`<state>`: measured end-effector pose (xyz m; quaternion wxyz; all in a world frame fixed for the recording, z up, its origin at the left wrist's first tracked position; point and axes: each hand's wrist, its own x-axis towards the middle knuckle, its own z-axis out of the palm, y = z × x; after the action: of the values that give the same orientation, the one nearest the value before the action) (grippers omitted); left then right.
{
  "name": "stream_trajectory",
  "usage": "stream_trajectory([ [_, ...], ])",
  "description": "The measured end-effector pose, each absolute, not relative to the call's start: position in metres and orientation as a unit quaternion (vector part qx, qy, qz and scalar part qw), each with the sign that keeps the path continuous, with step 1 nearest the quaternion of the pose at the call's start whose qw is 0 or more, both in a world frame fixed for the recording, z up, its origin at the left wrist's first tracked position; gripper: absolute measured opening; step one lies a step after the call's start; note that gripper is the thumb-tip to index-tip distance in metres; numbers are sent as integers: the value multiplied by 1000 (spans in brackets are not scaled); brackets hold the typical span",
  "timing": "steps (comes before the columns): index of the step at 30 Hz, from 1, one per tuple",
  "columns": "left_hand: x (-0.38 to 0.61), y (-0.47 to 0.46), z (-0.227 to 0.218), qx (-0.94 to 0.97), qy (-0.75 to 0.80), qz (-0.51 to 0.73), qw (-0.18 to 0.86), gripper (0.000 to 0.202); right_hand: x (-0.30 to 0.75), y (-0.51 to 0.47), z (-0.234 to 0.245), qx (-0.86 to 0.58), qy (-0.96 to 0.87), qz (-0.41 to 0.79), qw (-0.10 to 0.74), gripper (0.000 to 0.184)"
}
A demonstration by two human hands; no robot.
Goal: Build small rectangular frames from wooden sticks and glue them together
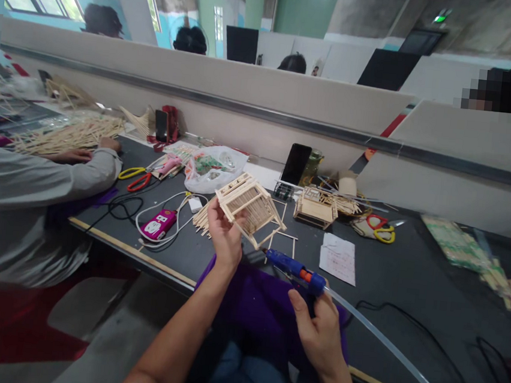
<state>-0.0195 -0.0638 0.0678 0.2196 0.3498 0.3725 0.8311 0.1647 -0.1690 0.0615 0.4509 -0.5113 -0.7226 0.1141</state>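
Observation:
My left hand (226,237) is closed around the lower left side of a small wooden stick frame (251,206), holding it tilted above the desk edge. My right hand (317,324) grips a blue hot glue gun (291,267) by its handle. The gun's nozzle points left, close to the frame's lower corner; whether the two touch I cannot tell. A long clear glue stick (386,339) trails out of the back of the gun. Beneath my hands a purple cloth (256,300) covers my lap.
Behind the frame are a plastic bag (215,166), an upright phone (296,164) and a small wooden stick model (316,208). Scissors (383,228) and a paper note (338,258) lie to the right. Leftward are a purple power bank (159,224) with cables and a co-worker's sleeve (99,167).

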Motion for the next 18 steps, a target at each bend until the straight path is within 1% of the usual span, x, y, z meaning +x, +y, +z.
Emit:
stream_trajectory([
  [10,-19,-64,70,335,374,835,226,46,166,-170,59,-505,-727,110,452,24],
  [18,-18,-64,71,332,384,833,220,51,165,-170,60,-512,-715,105,464,24],
])
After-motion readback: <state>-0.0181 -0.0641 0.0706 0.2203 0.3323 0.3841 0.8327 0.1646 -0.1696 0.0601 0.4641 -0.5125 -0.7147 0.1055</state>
